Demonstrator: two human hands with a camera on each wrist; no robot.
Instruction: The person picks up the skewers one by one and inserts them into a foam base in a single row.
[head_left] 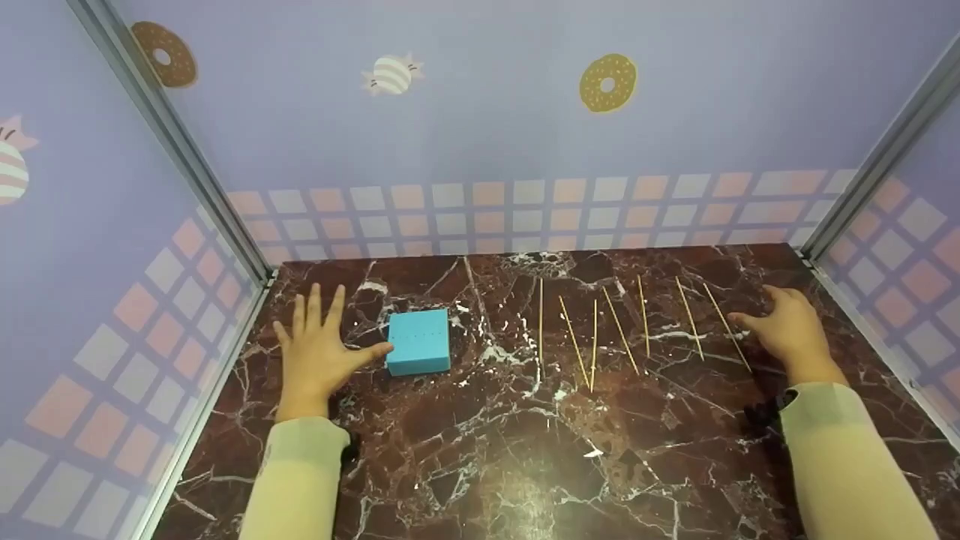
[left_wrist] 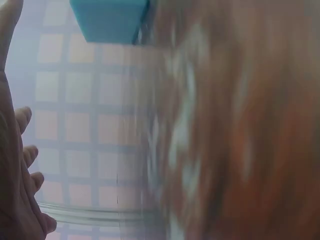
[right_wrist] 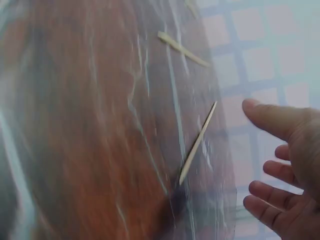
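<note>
A light blue block [head_left: 418,341] with a row of small dark dots across its top lies on the marbled table. My left hand [head_left: 315,356] is left of it, fingers spread and straight, the thumb tip right at the block's side. In the left wrist view the block [left_wrist: 111,21] shows at the top, beyond the hand. Several thin wooden sticks [head_left: 620,330] lie apart in a row to the right, two of them converging at their near ends. My right hand [head_left: 791,330] is beside the rightmost stick [head_left: 727,327], holding nothing, thumb and fingers apart. That stick [right_wrist: 198,144] also appears in the right wrist view.
A purple wall [head_left: 495,135] with pink and white squares stands behind the table [head_left: 480,465]. Similar panels close off the left and right sides, joined by metal corner posts [head_left: 180,142]. White specks dot the table between block and sticks.
</note>
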